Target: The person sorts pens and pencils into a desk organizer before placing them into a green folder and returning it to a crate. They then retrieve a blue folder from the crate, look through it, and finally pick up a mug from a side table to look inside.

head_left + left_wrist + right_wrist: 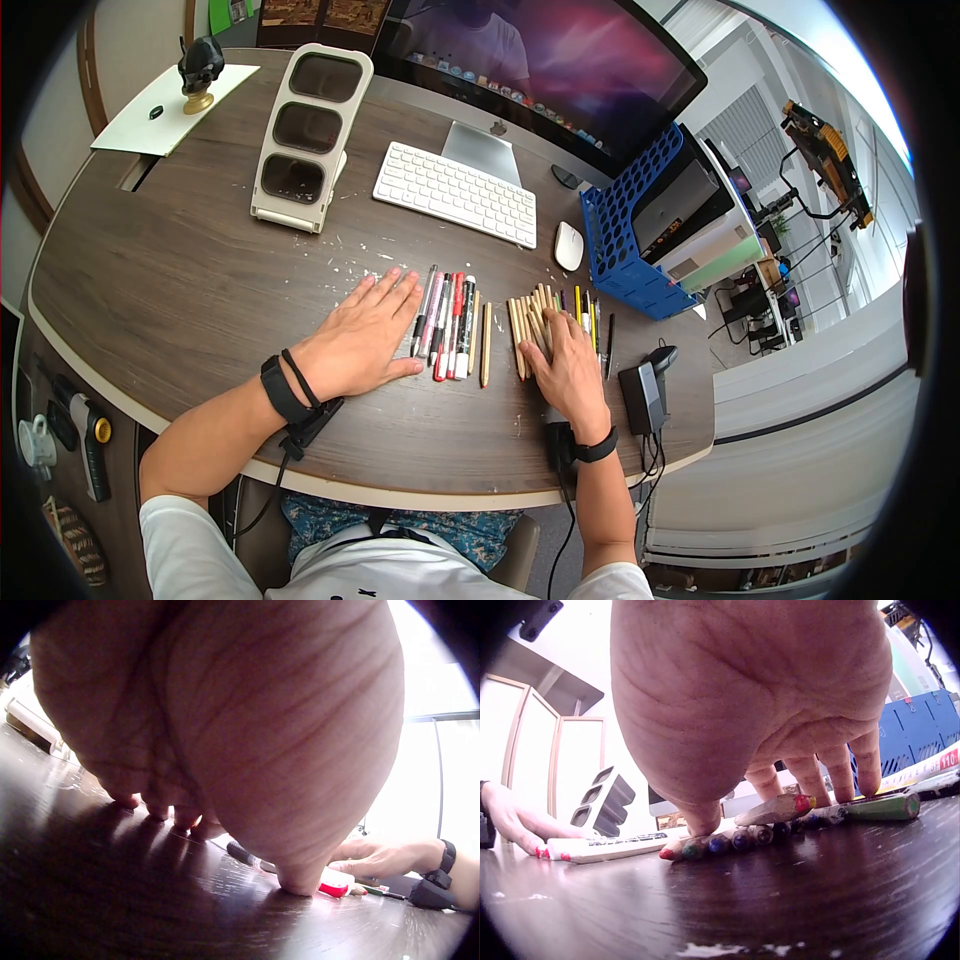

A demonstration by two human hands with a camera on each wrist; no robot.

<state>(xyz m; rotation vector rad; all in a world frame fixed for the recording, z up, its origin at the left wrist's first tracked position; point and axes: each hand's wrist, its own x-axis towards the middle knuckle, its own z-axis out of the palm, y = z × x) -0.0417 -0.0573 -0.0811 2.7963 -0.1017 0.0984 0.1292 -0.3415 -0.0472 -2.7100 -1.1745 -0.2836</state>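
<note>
Ideally, the right hand [570, 372], fingers spread apart, should level the colored pencils [516, 330] lightly; the left hand [358, 342], fingers extended, should align the pens [457, 318].

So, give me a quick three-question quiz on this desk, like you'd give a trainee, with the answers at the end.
1. Multiple choice: What lies under the right hand?
a) a mug
b) pencils
c) a sheet of paper

2. True or false: The mouse lies to the right of the keyboard.

3. Fill in the colour: The basket beside the monitor is ____.

Key: 1. b; 2. true; 3. blue
</note>
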